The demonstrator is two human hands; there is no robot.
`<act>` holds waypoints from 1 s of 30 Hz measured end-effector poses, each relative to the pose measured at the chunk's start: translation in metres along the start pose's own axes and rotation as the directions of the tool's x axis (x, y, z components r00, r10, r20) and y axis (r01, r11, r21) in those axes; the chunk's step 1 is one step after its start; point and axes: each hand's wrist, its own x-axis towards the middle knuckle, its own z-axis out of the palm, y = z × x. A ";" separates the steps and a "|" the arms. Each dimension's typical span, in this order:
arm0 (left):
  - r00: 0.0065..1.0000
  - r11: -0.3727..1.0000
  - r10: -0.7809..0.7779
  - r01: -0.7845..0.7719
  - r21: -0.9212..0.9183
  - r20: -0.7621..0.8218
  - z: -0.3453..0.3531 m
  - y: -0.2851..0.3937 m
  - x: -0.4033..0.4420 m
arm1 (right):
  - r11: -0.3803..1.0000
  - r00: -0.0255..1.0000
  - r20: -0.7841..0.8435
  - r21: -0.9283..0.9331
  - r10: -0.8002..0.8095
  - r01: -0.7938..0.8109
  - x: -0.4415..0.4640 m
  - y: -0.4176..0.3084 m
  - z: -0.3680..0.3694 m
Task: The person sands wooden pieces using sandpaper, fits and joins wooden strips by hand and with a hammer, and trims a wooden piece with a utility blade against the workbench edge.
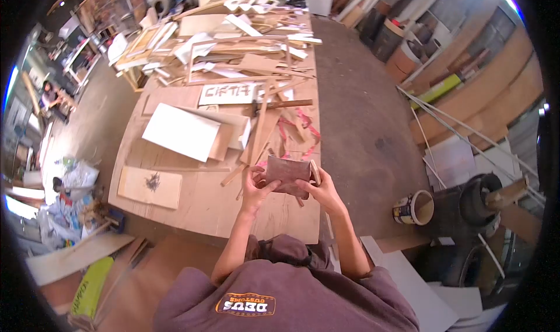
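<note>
From where I stand, the brown sheet (287, 171) is up in both hands, over the near right part of the wooden worktable (204, 215). The left hand (255, 189) grips its left side, thumb laid across the front face; the right hand (321, 192) pinches the lower right part with the thumb and also has a small pale wooden piece (315, 173) against the sheet's right edge. The sheet is slightly curved, its lower end bending away (sandpaper, by the look of it, though I couldn't swear to that). Just beyond the hands, red ribbon-like strips (314, 131) lie tangled among narrow wood offcuts, and a hammer (283, 104) rests on its side past them, handle pointing right. To the left sits a white panel (181, 132), tilted over some brown pieces, and nearer the table's left corner a flat pale board (166, 195) carries a little heap of dark bits (153, 182), too small to make out. A lettered white board (227, 94) lies farther up, before a big jumble of scrap wood (233, 46). On the floor to the right stands a bucket (414, 208), tipped beside a black drum (466, 206); far off left, another person (53, 102) sits low.
</note>
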 end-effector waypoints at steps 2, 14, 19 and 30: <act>1.000 0.999 -0.009 0.009 0.050 -0.018 0.010 -0.007 0.006 | 0.991 0.998 -0.040 0.128 0.043 -0.037 -0.010 0.005 -0.017; 0.930 0.914 -0.268 0.328 -0.239 0.250 0.009 0.003 -0.011 | 0.943 0.951 0.036 0.118 0.309 -0.311 -0.001 0.043 -0.020; 0.902 0.836 -0.223 0.372 -0.405 0.369 0.010 0.018 -0.020 | 0.903 0.895 0.295 0.170 0.335 -0.394 0.015 0.041 -0.003; 0.977 0.967 -0.205 0.211 -0.146 0.052 -0.018 0.021 -0.013 | 0.866 0.935 0.228 0.365 0.273 -0.342 0.022 0.007 -0.001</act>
